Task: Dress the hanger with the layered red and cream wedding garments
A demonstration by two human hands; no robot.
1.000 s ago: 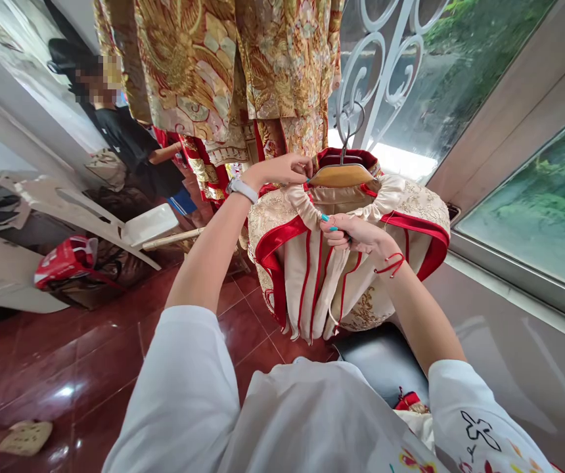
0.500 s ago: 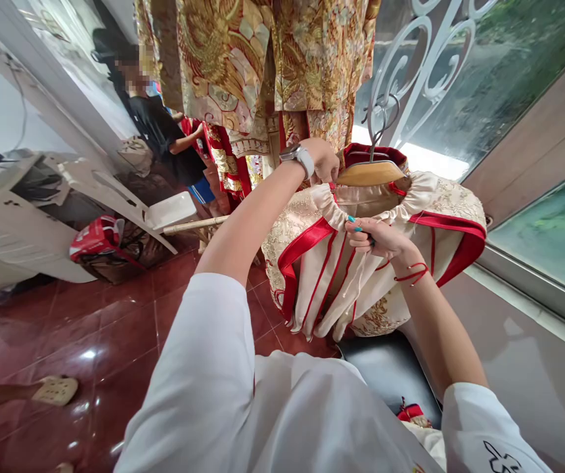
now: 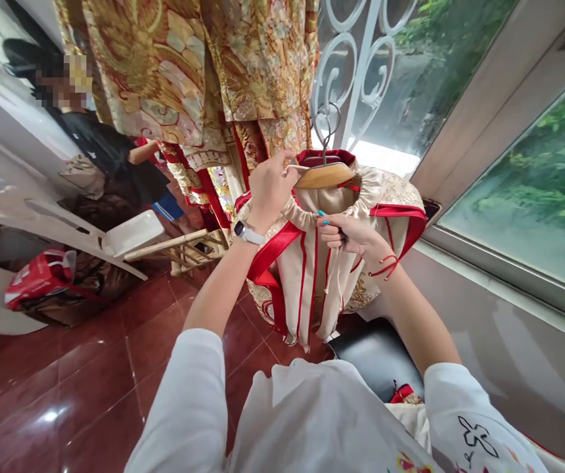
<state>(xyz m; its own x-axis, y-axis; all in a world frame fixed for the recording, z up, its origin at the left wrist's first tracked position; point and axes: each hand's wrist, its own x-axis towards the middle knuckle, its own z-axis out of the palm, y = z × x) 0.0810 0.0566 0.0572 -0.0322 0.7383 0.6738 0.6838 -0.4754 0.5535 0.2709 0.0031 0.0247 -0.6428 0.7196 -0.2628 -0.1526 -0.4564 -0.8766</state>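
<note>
A cream skirt (image 3: 298,276) with red trim and gold embroidery hangs in front of me, its gathered waistband looped around a wooden hanger (image 3: 325,175). By the hanger's left end, my left hand (image 3: 271,187) is closed on the waistband; part of its grip is hidden. My right hand (image 3: 349,234) pinches the front of the same band, and thin cream cords (image 3: 328,272) dangle below it. Inside the skirt's opening, under the hanger, shows a dark red collar (image 3: 312,156) of another garment.
Gold-embroidered garments (image 3: 164,72) hang behind on the left. A white scrolled grille (image 3: 344,72) and window stand at right. Below is a black seat (image 3: 385,358) with a small red pouch (image 3: 403,394). At left are a bamboo rack (image 3: 194,253), white chair (image 3: 135,233) and a person (image 3: 110,148).
My left hand has turned and moved lower, drawing the waistband's left side toward me. My right hand keeps its grip. The view has swung right.
</note>
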